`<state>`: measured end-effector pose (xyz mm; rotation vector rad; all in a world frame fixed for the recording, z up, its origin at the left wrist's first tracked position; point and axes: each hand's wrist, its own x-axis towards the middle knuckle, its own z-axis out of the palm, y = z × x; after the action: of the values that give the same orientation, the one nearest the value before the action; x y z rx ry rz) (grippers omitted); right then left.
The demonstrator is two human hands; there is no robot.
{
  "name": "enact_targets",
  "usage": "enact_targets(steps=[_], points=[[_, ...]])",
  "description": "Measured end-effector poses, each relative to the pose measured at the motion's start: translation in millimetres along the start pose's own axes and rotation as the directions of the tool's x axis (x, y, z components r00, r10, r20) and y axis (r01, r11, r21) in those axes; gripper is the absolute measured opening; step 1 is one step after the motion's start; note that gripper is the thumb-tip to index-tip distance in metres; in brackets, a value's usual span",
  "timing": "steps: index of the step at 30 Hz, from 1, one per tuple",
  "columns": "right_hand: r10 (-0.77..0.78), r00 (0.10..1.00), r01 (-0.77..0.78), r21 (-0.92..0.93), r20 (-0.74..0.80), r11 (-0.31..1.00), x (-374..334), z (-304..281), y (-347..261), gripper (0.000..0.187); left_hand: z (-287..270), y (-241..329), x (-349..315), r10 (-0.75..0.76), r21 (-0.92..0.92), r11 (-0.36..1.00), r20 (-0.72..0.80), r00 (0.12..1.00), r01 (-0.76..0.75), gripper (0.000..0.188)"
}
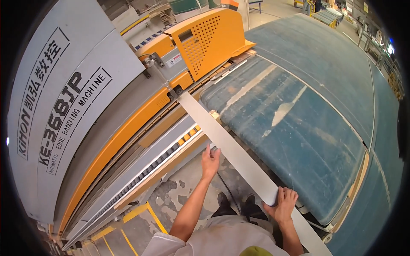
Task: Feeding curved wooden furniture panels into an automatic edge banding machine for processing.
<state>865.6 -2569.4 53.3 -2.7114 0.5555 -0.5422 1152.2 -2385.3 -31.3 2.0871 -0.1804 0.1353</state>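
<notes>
A long, narrow, pale grey panel (232, 147) slants from the machine's orange guide rail down toward my right side. My right hand (282, 205) is closed around its near end, with fingers on top and the thumb at the edge. Past that hand, another pale length (311, 237) runs to the lower edge; whether it is part of the same panel I cannot tell. My left hand (210, 163) is raised beside the panel's left edge, thumb and fingers apart. It seems to hold nothing, though contact with the edge is unclear.
On the left stands a large edge banding machine with a white cover (81, 85), an orange perforated guard (213, 40) and a roller track (149, 168). A worn blue-green conveyor belt (299, 141) lies to the right. Yellow lines (156, 217) mark the floor below.
</notes>
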Motion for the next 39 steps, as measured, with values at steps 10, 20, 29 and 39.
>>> enact_targets(steps=[10, 20, 29, 39], points=[[-0.039, 0.999, 0.039, -0.172, 0.004, 0.984, 37.3, -8.0, 45.2, 0.074, -54.7, -79.5, -84.6, -0.32, -0.1, 0.937, 0.135, 0.938, 0.335, 0.054], [-0.021, 1.0, 0.022, -0.058, 0.022, 0.998, 76.4, -15.5, 91.3, 0.075, -112.9, -112.3, -141.6, -0.513, -0.221, 0.826, 0.091, 0.854, 0.519, 0.052], [0.181, 0.982, -0.186, -0.143, -0.05, 0.972, 139.1, 32.8, 96.6, 0.09, -150.8, -110.0, -163.8, -0.6, -0.238, 0.77, 0.048, 0.799, 0.592, 0.051], [0.061, 0.99, -0.073, -0.091, -0.125, 0.993, 214.9, 72.4, 102.0, 0.069, -139.2, -92.9, -148.4, -0.597, -0.294, 0.754, 0.067, 0.8, 0.587, 0.051]])
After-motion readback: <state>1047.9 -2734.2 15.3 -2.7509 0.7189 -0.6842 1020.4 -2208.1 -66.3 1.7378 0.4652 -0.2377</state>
